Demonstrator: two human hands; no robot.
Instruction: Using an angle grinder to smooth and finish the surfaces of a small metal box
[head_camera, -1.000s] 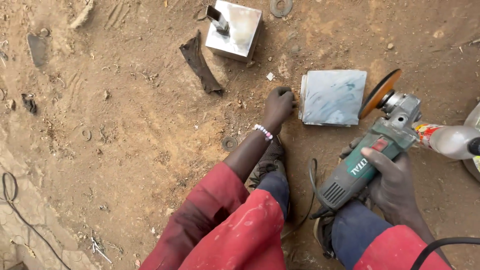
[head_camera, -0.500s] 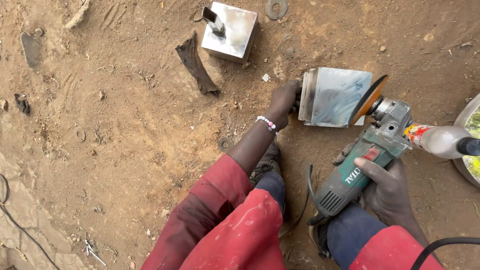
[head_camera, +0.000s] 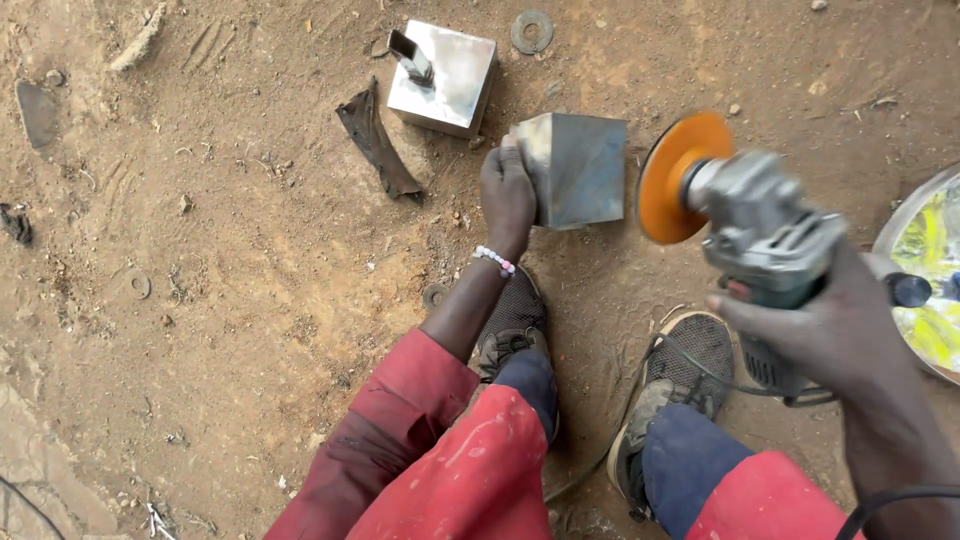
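Left hand (head_camera: 507, 195) fingers curl over steel box's (head_camera: 578, 168) left edge; right hand (head_camera: 835, 330) clenches angle grinder (head_camera: 760, 235), disc just beside box.

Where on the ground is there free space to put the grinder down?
Bare dirt lies left of the left hand, between the black scrap and the small washer. It is crowded around the steel box, the second box and the grinder in the right hand.
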